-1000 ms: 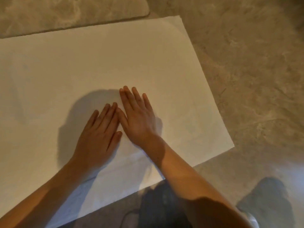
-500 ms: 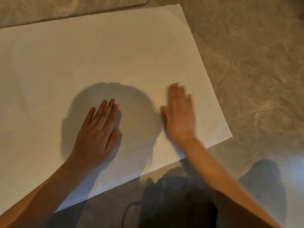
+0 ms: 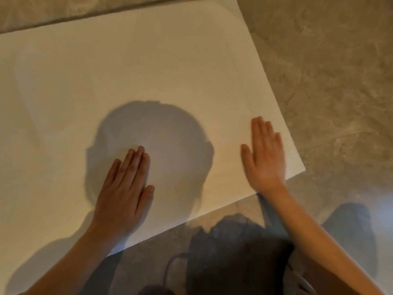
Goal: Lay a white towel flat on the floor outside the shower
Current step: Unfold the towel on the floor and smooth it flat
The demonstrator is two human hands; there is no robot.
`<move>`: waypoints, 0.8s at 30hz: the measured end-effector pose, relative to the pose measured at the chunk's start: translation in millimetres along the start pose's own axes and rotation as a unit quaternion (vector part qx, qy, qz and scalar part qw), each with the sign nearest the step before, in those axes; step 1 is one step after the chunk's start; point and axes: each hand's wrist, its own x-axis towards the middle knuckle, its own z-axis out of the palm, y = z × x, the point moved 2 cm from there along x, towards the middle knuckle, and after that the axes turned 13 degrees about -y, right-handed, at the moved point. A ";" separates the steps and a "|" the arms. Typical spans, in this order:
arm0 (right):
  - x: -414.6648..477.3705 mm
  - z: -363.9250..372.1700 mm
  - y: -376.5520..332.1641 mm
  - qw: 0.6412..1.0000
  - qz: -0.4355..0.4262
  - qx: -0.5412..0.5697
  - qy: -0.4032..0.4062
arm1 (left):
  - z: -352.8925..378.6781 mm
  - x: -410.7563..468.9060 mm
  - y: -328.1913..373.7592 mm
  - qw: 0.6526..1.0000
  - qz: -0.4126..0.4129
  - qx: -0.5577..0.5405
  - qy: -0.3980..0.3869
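Note:
A white towel (image 3: 131, 69) lies spread flat on the stone floor and fills most of the view, its near right corner at the right. My left hand (image 3: 124, 190) rests palm down on the towel near its front edge, fingers together. My right hand (image 3: 264, 154) lies flat on the towel close to the near right corner, fingers extended, slightly blurred. Neither hand holds anything. A head-shaped shadow falls on the towel between the hands.
Grey-brown marbled stone floor (image 3: 331, 71) surrounds the towel on the right and front. A raised stone ledge (image 3: 63, 9) runs along the towel's far edge. My dark-clothed legs (image 3: 234, 258) and a thin cable are at the bottom.
My right hand has slid rightward across the towel, from beside my left hand to near the right corner. My left hand has stayed in place.

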 end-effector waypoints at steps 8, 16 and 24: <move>-1.4 -5.9 -63.5 0.997 -0.064 0.030 0.008 | -21.6 24.4 18.3 0.999 0.038 0.015 0.021; 86.5 -13.7 -166.4 0.978 -0.200 0.052 0.001 | -62.0 127.8 -9.1 0.997 0.027 0.036 0.060; 167.8 -57.4 -70.9 0.980 -0.197 -0.012 0.018 | -53.5 144.3 -25.7 0.999 -0.004 0.017 0.033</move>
